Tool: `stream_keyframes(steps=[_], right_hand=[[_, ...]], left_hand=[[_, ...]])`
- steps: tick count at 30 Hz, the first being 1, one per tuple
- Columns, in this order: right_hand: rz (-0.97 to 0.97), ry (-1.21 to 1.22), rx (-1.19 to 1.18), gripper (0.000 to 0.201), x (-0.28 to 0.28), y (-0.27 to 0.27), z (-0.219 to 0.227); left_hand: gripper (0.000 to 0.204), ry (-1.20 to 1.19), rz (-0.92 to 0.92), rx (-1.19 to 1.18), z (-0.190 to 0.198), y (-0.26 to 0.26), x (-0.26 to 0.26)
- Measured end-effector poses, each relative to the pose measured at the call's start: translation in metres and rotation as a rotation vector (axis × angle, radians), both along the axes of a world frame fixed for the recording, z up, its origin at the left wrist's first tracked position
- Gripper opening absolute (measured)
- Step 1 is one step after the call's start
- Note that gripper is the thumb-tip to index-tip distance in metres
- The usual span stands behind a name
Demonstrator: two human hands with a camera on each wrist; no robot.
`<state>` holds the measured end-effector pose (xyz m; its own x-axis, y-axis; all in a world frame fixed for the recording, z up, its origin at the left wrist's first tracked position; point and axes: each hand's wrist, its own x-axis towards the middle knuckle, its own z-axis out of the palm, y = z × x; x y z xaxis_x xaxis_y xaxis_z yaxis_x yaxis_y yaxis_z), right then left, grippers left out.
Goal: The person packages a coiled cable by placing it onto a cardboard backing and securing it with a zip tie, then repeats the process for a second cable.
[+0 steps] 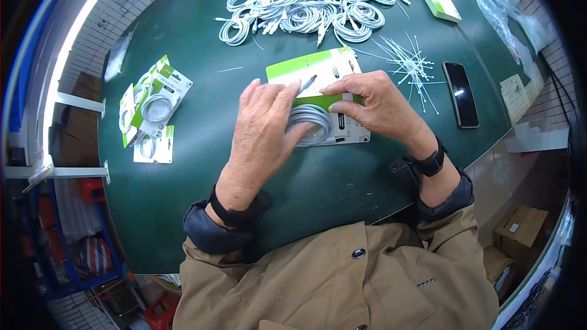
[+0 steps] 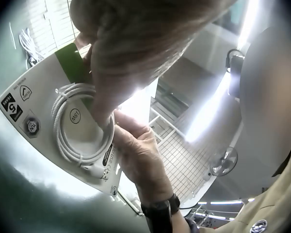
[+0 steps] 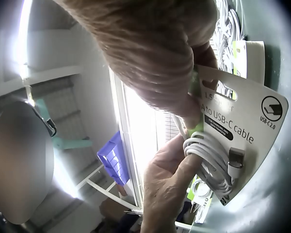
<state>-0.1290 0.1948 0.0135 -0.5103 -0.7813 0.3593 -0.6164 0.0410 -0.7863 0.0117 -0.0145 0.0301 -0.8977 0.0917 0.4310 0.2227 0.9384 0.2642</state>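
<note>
Presently clasps coiled cable (image 1: 328, 123) in left grip (image 1: 260, 122) against card (image 1: 359, 133) marked "A to USB-C cable" and "USB-C 2.0"; pinches card in right grip (image 1: 380, 105).

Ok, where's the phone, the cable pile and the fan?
Phone (image 1: 463, 101), head view, on its screen.
Cable pile (image 1: 304, 18), head view, on its middle coils.
Fan (image 2: 224, 160), left wrist view, on its middle.
</note>
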Motion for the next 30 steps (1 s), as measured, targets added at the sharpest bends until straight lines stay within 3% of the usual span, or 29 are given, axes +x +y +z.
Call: stream_keyframes(steps=[6,12,16,21,30], right_hand=[[-0.072,0.078,0.009,0.026,0.006,-0.001,0.006],[-0.053,0.385,-0.118,0.028,0.004,-0.008,-0.002],[-0.086,0.521,-0.09,0.025,0.006,-0.01,-0.001],[-0.118,0.593,-0.05,0.023,0.009,-0.013,-0.001],[-0.093,0.542,-0.109,0.021,0.009,-0.011,-0.006]], left_hand=[[0.047,0.129,-0.004,0.05,-0.021,0.002,-0.004],[0.051,0.168,0.001,-0.063,-0.025,0.004,-0.003],[0.049,0.21,0.013,0.035,-0.025,0.008,-0.003],[0.041,0.273,-0.007,0.167,-0.027,0.006,-0.004],[0.028,0.322,-0.038,0.171,-0.031,0.004,0.0]])
